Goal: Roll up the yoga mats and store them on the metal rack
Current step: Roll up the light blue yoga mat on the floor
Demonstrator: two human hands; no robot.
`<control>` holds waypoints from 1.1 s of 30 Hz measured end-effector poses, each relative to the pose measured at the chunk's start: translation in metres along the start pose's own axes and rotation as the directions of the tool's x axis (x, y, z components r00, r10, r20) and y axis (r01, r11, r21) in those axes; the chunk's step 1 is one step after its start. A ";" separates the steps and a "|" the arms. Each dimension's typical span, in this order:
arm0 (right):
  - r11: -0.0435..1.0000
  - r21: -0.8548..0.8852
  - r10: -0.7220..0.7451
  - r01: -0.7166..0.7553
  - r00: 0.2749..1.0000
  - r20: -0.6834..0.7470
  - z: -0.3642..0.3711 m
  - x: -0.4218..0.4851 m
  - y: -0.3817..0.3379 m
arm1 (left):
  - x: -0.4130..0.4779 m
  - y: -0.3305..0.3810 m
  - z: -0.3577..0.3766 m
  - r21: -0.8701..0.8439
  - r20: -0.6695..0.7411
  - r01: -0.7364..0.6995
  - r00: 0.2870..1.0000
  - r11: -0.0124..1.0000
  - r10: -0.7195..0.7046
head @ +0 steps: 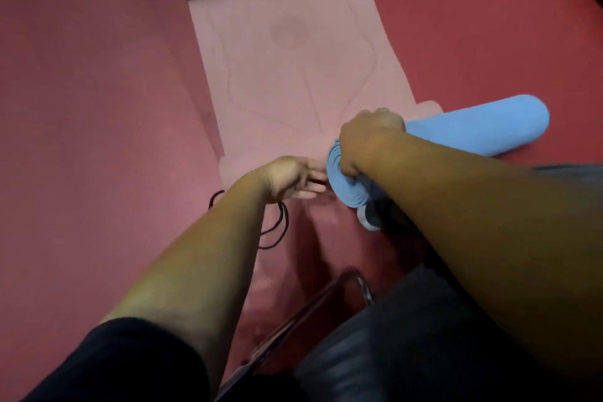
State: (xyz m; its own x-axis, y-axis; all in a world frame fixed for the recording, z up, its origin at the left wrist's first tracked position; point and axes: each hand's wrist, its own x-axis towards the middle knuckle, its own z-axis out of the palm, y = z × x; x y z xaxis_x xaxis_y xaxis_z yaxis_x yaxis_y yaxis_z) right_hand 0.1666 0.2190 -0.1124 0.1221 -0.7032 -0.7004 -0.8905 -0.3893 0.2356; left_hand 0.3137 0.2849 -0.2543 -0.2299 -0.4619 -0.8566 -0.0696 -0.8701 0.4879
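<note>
dim red floor point(98, 81) with a looped black cord point(283, 222)

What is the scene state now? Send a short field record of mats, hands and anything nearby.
Rolled blue foam yoga mat: at the pink mat's near right corner
Right hand: grips the blue roll near its spiral end
Left hand: open, fingers straight at that spiral end
Long pink yoga mat: mostly flat, far end rolled
Nearby: thin black cord loop on red floor; bent metal tube frame

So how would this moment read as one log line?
blue mat: rolled | right hand: grips its near end | left hand: open, by that end | pink mat: part unrolled
</note>
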 end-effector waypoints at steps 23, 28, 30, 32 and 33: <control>0.993 -0.066 -0.107 0.101 0.989 -0.103 0.016 0.035 -0.011 | 0.053 -0.128 -0.015 0.833 -0.414 0.350 0.908 0.430 0.063; 0.993 -0.064 -0.105 0.099 0.990 -0.097 0.017 0.034 -0.008 | 0.045 -0.122 -0.017 0.872 -0.255 0.253 0.965 0.418 -0.052; 0.993 -0.064 -0.104 0.098 0.989 -0.102 0.018 0.034 -0.008 | 0.046 -0.127 -0.009 0.886 -0.220 0.252 0.967 0.389 -0.125; 0.993 -0.064 -0.106 0.100 0.989 -0.104 0.020 0.033 -0.007 | 0.042 -0.136 -0.001 0.856 -0.274 0.325 0.945 0.402 -0.179; 0.993 -0.064 -0.109 0.102 0.988 -0.108 0.021 0.033 -0.007 | 0.046 -0.144 0.001 0.845 -0.299 0.347 0.938 0.408 -0.178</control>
State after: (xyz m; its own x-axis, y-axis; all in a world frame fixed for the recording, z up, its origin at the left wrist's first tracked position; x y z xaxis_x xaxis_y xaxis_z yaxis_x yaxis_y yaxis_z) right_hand 0.1673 0.2110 -0.1510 0.2646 -0.7167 -0.6452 -0.8435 -0.4963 0.2054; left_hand 0.3125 0.3895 -0.3636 0.0867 -0.3297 -0.9401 -0.9280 -0.3700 0.0441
